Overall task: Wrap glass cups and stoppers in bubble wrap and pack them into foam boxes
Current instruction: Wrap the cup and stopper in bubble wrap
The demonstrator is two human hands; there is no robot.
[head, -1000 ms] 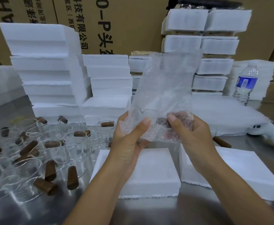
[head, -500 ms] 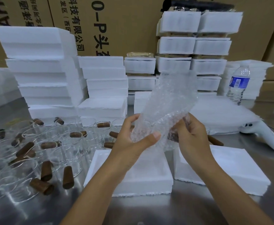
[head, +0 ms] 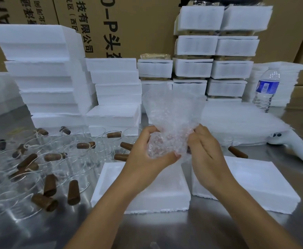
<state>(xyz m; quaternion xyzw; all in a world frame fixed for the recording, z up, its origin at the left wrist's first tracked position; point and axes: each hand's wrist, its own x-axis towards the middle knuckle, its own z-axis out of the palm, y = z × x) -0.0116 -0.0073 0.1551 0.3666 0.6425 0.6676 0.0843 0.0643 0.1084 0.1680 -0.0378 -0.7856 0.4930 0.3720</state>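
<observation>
Held above the middle of the steel desk (head: 165,229): a sheet of bubble wrap (head: 172,112), bunched at its lower end around something brownish, too blurred through the plastic to name. Left hand (head: 147,155) cupped under the bundle, fingers (head: 148,131) curled round its left side, thumb pressed across the bottom. Right hand (head: 203,151) against the bundle's right side, fingers closed on the wrap there, loose upper part of the sheet fanned upward and open. Directly below, two flat foam boxes (head: 152,194) side by side near the desk's front edge, the right one (head: 251,186) just beside the left. Across the left part of the desk, clear glass cups (head: 44,166) crowded together, brown tapered stoppers (head: 73,189) scattered among and inside them, some upright, some on their sides; one more stopper (head: 237,152) behind the right box. Along the back edge, stacks of white foam boxes (head: 44,72), taller stacks (head: 217,49) at centre right, cardboard cartons (head: 132,26) with printed characters behind. Toward the back right corner, an upright water bottle (head: 265,90); near the right edge, a white handheld device (head: 294,146) lying on its side beside a low pile of white foam sheets (head: 237,123).
</observation>
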